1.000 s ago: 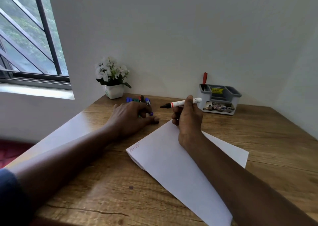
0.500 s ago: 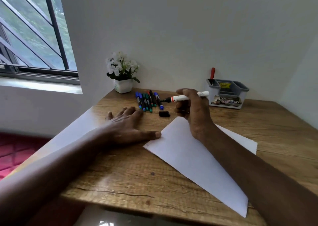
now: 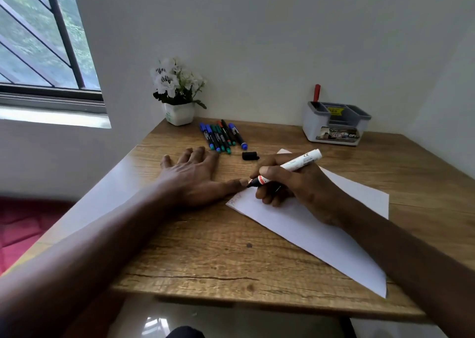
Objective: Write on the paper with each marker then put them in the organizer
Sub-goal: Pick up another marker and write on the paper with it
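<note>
A white sheet of paper (image 3: 308,224) lies slanted on the wooden table (image 3: 218,255), with faint red writing near its left corner. My right hand (image 3: 290,183) grips an uncapped white marker (image 3: 300,161) with a red band, its black tip down at the paper's upper left edge. My left hand (image 3: 195,175) lies flat on the table, its thumb touching the paper's corner. The marker's black cap (image 3: 250,155) lies just beyond my hands. Several blue, green and black markers (image 3: 222,137) lie in a row farther back. The grey organizer (image 3: 334,126) stands at the back right, a red marker (image 3: 317,93) upright in it.
A small white pot of white flowers (image 3: 178,93) stands in the table's back left corner against the wall. A barred window (image 3: 43,41) is on the left. The table's left and near edges drop to the floor.
My right hand came down and toward me, bringing the marker tip from mid-air to the paper's corner. My left hand stayed flat with its thumb at the paper. The camera moved closer.
</note>
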A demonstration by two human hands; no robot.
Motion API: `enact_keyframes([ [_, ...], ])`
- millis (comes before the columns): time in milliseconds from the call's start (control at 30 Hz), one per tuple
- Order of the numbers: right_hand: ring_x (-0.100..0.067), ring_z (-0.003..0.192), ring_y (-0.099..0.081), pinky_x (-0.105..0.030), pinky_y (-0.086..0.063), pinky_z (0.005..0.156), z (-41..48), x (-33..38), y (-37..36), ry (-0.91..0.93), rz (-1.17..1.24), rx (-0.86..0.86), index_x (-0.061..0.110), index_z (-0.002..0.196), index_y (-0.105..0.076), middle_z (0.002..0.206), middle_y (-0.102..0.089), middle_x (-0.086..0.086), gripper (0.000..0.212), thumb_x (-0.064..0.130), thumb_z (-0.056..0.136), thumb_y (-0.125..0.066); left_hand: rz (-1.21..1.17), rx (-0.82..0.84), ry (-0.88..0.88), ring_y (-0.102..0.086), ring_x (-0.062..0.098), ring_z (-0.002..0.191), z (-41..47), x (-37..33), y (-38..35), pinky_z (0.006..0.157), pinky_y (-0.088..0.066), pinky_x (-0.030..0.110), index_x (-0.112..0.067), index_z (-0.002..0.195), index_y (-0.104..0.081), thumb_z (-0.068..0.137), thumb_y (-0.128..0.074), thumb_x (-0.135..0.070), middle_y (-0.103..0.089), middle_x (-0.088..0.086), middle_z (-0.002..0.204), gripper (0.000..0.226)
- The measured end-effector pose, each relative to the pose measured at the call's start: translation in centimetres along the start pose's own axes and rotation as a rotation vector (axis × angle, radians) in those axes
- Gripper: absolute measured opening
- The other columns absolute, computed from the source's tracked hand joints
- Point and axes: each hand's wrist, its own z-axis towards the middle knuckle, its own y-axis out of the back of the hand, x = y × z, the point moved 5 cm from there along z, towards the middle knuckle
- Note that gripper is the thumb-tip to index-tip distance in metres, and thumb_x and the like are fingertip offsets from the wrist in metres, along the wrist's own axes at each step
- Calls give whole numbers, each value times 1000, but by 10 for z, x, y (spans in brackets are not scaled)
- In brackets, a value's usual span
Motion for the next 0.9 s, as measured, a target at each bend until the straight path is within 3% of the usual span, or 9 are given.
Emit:
enact_keyframes([
  [233,-23,71,-70,-30,-59,65,6,0,-3,-43,-105,48,3,94,-75,81,-76,-16,6,5,89,-73,-4,-18,-2,1,26,157,4,1,1,121,-1,66,-36,162,-4,72,-30,-97,2,0,171,111],
  [333,-18,62,-67,-31,-55,59,8,-1,-5,-24,-157,-5,4,87,-74,71,-74,-11,7,8,83,-79,-16,-25,-4,-1,26,157,4,1,2,121,-2,66,-36,161,-7,68,-32,-99,-1,0,171,115],
  [533,-7,47,-60,-21,-46,48,11,-2,-9,41,-253,-64,12,76,-67,54,-65,3,15,12,79,-82,-36,-46,14,-5,25,156,4,2,3,121,-4,66,-38,160,-12,57,-29,-98,-6,-1,171,121],
  [900,-11,48,-57,-23,-45,48,10,0,-9,70,-258,-53,12,73,-64,56,-63,-2,19,15,82,-81,-41,-52,21,-8,26,156,1,1,6,120,-7,65,-39,160,-14,57,-32,-102,-10,-2,170,122],
])
